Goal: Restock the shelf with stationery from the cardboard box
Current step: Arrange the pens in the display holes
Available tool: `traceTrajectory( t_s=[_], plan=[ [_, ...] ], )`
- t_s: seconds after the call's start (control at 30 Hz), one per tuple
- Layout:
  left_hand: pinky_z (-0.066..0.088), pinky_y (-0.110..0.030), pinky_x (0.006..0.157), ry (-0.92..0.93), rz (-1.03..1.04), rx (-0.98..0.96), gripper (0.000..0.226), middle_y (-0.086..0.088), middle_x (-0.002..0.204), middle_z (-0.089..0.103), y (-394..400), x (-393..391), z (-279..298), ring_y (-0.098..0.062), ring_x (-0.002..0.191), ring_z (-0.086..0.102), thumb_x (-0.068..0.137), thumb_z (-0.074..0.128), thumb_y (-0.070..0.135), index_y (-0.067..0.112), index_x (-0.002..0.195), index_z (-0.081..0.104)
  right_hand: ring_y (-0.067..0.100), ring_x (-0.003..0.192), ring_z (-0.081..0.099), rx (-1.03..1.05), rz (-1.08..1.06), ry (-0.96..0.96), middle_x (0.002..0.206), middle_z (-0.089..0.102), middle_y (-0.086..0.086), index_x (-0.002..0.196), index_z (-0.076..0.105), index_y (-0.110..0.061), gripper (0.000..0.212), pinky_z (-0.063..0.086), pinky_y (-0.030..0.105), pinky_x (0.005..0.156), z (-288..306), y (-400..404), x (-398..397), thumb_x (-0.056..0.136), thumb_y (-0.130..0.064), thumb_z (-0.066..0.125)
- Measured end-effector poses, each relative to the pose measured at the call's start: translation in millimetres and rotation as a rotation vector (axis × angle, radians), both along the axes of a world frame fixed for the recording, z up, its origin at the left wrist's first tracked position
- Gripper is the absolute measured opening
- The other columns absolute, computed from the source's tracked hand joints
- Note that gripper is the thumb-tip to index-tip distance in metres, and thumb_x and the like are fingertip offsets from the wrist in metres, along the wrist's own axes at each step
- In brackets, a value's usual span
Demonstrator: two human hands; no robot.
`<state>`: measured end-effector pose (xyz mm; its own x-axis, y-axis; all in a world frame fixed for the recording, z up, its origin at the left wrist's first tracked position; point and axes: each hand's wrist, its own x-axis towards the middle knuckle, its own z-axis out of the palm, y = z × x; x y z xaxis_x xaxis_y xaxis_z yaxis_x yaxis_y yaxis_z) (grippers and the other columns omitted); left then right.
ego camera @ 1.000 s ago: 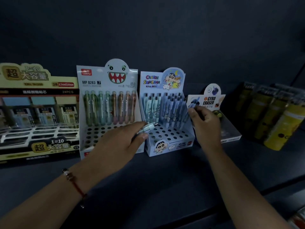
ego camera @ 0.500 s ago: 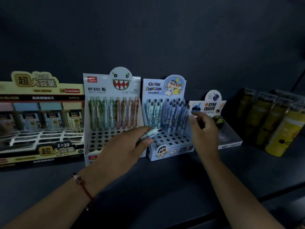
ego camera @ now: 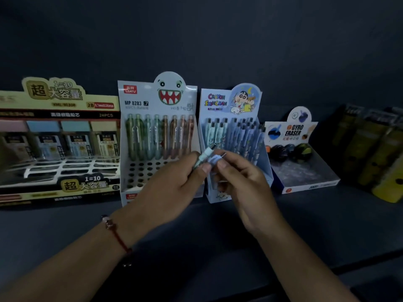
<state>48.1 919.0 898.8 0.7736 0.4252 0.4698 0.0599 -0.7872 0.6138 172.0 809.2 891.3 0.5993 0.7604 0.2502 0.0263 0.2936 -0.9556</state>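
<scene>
The right hand (ego camera: 237, 182) has left the eraser box (ego camera: 305, 171) and now meets the left hand (ego camera: 174, 184) before the cartoon pen box (ego camera: 220, 101). Left grip is clamped on a mint pen (ego camera: 206, 154); right grip pinches a bluish pen (ego camera: 214, 159) beside it. The monster pen box (ego camera: 139, 101) and lead box (ego camera: 54, 99) stand left, yellow tubes (ego camera: 375, 149) far right, all on a dark shelf (ego camera: 305, 225) against a dark wall.
</scene>
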Motion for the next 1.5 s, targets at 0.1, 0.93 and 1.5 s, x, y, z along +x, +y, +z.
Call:
traceTrajectory(
  t_s=[0.1, 0.93, 1.5],
  plan=[
    [0.044, -0.035, 0.056, 0.039, -0.028, 0.030, 0.027, 0.000, 0.068, 0.059, -5, 2, -2, -0.015, 0.060, 0.057, 0.098, 0.035, 0.050, 0.031, 0.082, 0.046, 0.008, 0.075, 0.063, 0.009, -0.024, 0.041, 0.084, 0.072, -0.002, 0.097, 0.075, -0.024, 0.016, 0.051, 0.025, 0.065, -1, -2, 1, 0.091, -0.017, 0.061],
    [0.040, -0.020, 0.050, 0.048, 0.055, 0.024, 0.016, 0.026, 0.084, 0.062, 8, -2, -1, -0.007, 0.059, 0.058, 0.097, 0.047, 0.045, 0.043, 0.110, 0.057, -0.004, 0.072, 0.060, 0.221, -0.681, -0.228, 0.087, 0.068, -0.011, 0.110, 0.070, -0.026, 0.018, 0.050, 0.016, 0.064, 33, -24, 75, 0.098, -0.020, 0.058],
    [0.041, -0.019, 0.052, 0.061, 0.068, 0.018, 0.018, 0.026, 0.085, 0.063, 10, 0, -6, -0.007, 0.063, 0.059, 0.096, 0.052, 0.043, 0.040, 0.110, 0.063, 0.013, 0.104, 0.063, 0.125, -0.707, -0.490, 0.111, 0.060, -0.014, 0.115, 0.066, -0.033, 0.021, 0.054, 0.048, 0.090, 4, -21, 86, 0.099, -0.031, 0.053]
  ],
)
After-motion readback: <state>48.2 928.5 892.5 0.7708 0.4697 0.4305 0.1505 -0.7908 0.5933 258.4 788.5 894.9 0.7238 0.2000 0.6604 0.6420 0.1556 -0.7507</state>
